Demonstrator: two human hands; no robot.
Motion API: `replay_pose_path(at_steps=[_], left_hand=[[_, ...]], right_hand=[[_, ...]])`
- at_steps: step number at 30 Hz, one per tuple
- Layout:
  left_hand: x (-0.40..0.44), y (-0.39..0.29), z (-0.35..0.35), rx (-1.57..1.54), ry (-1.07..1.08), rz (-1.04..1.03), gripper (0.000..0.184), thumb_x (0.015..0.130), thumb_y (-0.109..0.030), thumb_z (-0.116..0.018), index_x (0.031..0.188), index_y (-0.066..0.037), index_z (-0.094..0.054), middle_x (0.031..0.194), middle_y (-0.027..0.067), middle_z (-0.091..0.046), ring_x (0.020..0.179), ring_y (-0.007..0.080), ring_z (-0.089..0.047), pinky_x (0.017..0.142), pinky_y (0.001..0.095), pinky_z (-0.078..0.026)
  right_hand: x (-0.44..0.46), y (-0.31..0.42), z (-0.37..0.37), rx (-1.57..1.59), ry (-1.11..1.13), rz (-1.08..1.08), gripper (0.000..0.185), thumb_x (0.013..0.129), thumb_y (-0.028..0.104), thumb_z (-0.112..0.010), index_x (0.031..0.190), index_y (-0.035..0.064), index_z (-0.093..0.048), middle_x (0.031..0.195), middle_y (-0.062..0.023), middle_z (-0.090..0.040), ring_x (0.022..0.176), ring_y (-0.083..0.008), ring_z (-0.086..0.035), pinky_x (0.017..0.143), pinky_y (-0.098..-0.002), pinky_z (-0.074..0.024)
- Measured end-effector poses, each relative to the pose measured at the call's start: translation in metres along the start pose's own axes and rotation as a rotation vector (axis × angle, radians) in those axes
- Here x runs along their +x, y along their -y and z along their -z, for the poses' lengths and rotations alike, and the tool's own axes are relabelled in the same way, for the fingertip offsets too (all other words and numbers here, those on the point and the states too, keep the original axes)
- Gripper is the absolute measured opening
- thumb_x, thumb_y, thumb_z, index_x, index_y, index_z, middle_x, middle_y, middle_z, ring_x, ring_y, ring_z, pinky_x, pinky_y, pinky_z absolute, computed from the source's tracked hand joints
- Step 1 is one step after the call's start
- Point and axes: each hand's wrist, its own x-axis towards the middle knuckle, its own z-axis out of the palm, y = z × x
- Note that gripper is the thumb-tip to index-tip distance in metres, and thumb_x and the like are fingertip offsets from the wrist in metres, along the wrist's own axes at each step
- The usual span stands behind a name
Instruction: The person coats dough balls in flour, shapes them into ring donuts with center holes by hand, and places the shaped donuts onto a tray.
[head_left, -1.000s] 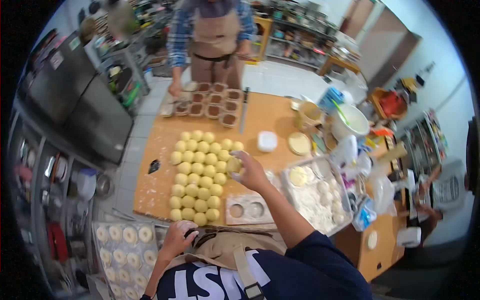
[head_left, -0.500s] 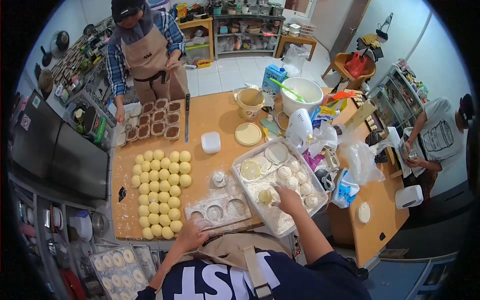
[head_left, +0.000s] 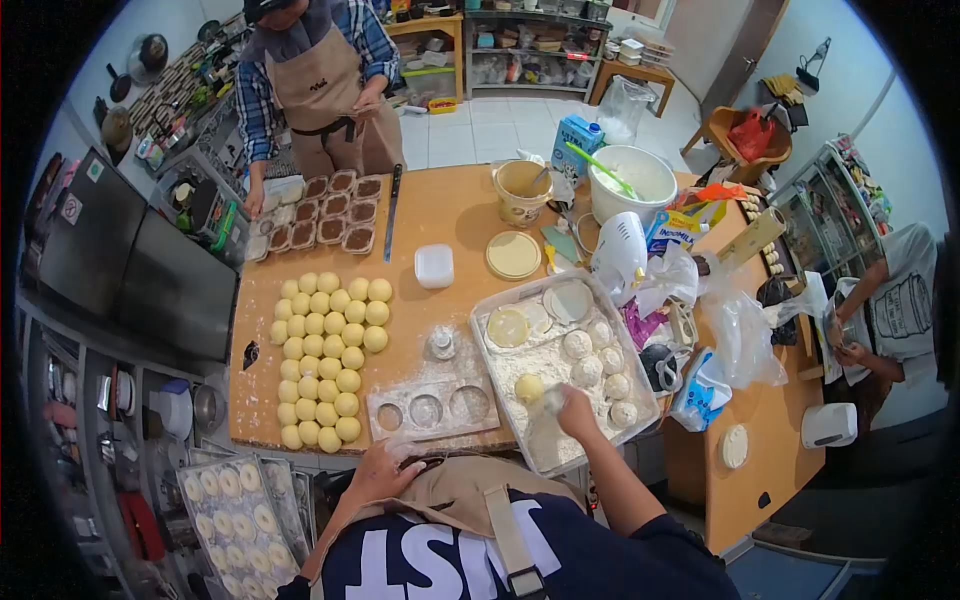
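A shallow white tray of loose flour lies tilted before me. One yellow dough ball sits in the flour, with several flour-coated pieces at the tray's right side. Over the flour, just right of the yellow ball, is my right hand; its fingertips and a whitish patch beside them are smeared by motion. My left hand rests at the table's near edge, fingers pale with flour and stretched out. It is by a floured board with three round hollows. Behind the board stands a small floury press-like piece.
Rows of yellow dough balls cover the table's left. Beyond are a square white container, a round lid, a knife and filled tubs near a co-worker. A hand mixer and bags crowd the right.
My right hand has drawn back from the yellow ball, slightly toward me, and now moves fast over the flour. My left hand stays at the table edge. The camera view has shifted a little.
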Motion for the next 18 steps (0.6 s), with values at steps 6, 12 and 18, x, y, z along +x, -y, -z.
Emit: replay_pose_path(at_steps=[6,12,18], left_hand=[[-0.007,-0.002,-0.001,-0.018,0.003,0.046,0.021,0.079,-0.024,-0.067,0.094,-0.010,-0.066,0.094,0.0111,-0.063,0.089,0.0317,-0.059,0.078,0.0401,-0.047],[-0.004,-0.005,-0.002,0.010,0.012,0.042,0.022,0.080,-0.026,-0.066,0.096,-0.010,-0.066,0.094,0.0113,-0.063,0.089,0.0321,-0.058,0.080,0.0404,-0.046],[0.003,-0.002,-0.010,0.003,0.000,0.057,0.022,0.080,-0.027,-0.065,0.093,-0.009,-0.067,0.094,0.0115,-0.063,0.089,0.0325,-0.058,0.081,0.0411,-0.045]], right_hand=[[0.024,0.034,0.015,0.161,-0.024,0.230,0.044,0.071,-0.006,-0.054,0.114,0.0036,-0.059,0.110,-0.0204,-0.061,0.105,-0.0370,-0.057,0.091,-0.0403,-0.0445],[0.029,0.014,-0.031,-0.430,0.093,0.350,0.055,0.073,-0.002,-0.053,0.126,0.0085,-0.049,0.121,-0.0268,-0.052,0.116,-0.0410,-0.046,0.097,-0.0432,-0.0408],[-0.002,0.017,0.015,-0.464,0.180,0.129,0.056,0.069,-0.001,-0.058,0.124,0.0108,-0.052,0.115,-0.0235,-0.053,0.111,-0.0405,-0.050,0.094,-0.0449,-0.0427]])
